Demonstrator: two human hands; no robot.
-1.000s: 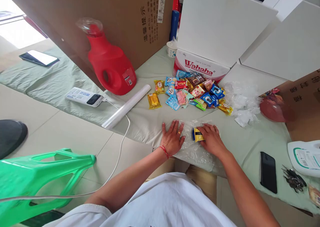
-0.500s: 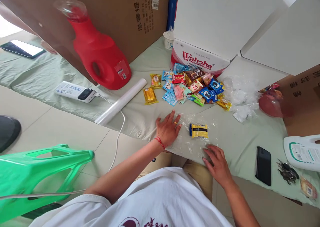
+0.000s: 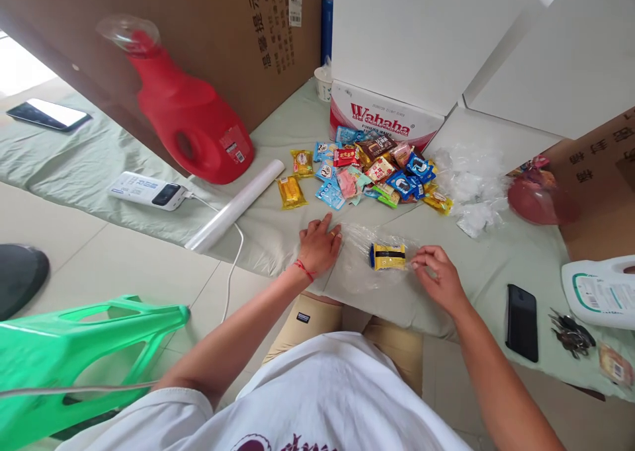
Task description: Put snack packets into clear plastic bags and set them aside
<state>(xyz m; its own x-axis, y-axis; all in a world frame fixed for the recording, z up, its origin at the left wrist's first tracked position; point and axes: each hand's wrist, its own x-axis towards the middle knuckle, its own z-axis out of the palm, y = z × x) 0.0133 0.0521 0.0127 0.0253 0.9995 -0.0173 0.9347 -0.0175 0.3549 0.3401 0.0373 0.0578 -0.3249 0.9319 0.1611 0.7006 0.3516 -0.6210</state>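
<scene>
A small yellow snack packet [image 3: 389,257] with a black stripe and a blue end lies on a crumpled sheet of clear plastic film [image 3: 353,271] near the table's front edge. My left hand [image 3: 320,246] rests with fingers spread at the film's left side. At the right side, my right hand [image 3: 439,279] pinches the edge of the film between thumb and fingers, close beside the packet. Beyond the film sits a heap of wrapped snacks [image 3: 381,168], with two yellow-wrapped ones at its left.
A roll of clear film [image 3: 235,206], a power bank [image 3: 149,190] with a white cable and a red jug [image 3: 198,123] stand left. Right are a heap of clear plastic [image 3: 471,186], a black phone [image 3: 522,322], keys [image 3: 571,334] and a white bottle [image 3: 600,292]. A Wahaha box [image 3: 387,114] is behind.
My right hand has moved up to the film's right edge and closed on it. The film's near edge has drawn up toward the packet. My left hand stays spread at the left side.
</scene>
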